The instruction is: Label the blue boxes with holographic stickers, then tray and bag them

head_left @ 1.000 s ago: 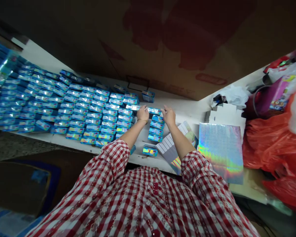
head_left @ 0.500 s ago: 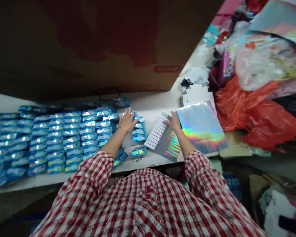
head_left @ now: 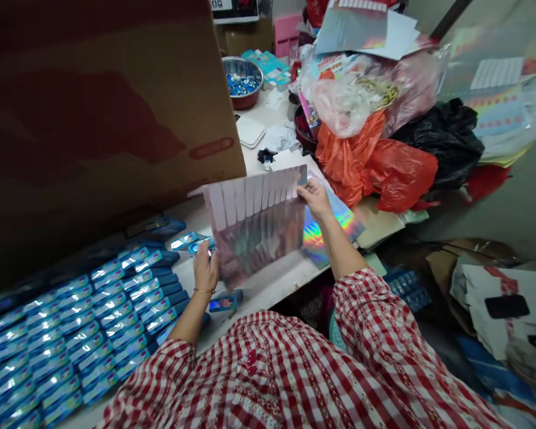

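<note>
My right hand [head_left: 313, 198] pinches the upper right corner of a shiny silver sticker sheet [head_left: 259, 238] and holds it raised and tilted above the table. White label strips run along the sheet's upper part; its lower part is blurred. Left of the sheet, my left hand [head_left: 205, 269] has its fingers apart over a small blue box [head_left: 200, 245], seemingly touching it. Part of that box is hidden by the fingers. Another small blue box [head_left: 223, 302] lies near the table edge. Under my right wrist is a second holographic sheet [head_left: 317, 235].
Rows of blue boxes [head_left: 80, 333] cover the table's left side. A large cardboard carton [head_left: 116, 101] stands behind them. Farther back is a metal bowl [head_left: 242, 83] of small blue pieces. Red plastic bags [head_left: 388, 170] and a black bag [head_left: 446, 140] are heaped at right.
The sticker sheet, flat on the table before, is now lifted and tilted in my right hand. My left hand stays by the blue boxes. The view has turned to the right.
</note>
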Demonstrator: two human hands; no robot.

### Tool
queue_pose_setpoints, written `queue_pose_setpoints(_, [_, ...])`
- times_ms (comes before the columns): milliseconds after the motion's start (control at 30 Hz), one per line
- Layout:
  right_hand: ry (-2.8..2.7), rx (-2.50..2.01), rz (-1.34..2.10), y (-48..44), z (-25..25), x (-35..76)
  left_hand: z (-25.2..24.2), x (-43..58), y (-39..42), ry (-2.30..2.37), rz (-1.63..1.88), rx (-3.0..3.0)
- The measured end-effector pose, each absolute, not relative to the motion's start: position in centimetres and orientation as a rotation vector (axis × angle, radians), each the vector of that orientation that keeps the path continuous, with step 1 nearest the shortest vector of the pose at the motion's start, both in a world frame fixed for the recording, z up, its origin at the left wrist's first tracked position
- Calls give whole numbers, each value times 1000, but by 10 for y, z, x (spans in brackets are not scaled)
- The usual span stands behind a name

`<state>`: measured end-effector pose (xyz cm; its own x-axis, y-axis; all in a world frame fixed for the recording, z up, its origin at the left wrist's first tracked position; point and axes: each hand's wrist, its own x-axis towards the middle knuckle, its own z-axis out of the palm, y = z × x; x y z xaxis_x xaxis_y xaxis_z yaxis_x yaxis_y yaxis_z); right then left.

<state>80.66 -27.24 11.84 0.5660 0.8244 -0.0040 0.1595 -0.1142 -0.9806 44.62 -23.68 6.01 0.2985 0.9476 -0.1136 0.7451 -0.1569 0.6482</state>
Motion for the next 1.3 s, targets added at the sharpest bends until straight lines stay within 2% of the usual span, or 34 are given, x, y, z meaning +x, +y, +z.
queue_pose_setpoints(100, [-936,-1769,621,-274,110,868,62,448,-238,1514,537,1956])
queue_pose_setpoints(233, [-1031,-2210,532,-286,76,929,64,457,-247,1482,574,1903])
queue_pose_setpoints(400, [-1087,-2570,399,-315,45,936,64,473,-262,1418,539,1865])
queue_pose_setpoints(533, [-829,-2748,503,-335,43,922,69,473,-272,1373,462,1815])
queue_pose_setpoints(700, [-571,-2688,642,-355,47,898,72,472,-284,1283,294,1749])
queue_pose_setpoints(900, [-311,-2610,620,-395,31,852,72,484,-293,1041,22,1845])
queue_pose_setpoints(1300, [-52,-2272,713,-431,6,720,60,433,-310,810,-151,1883])
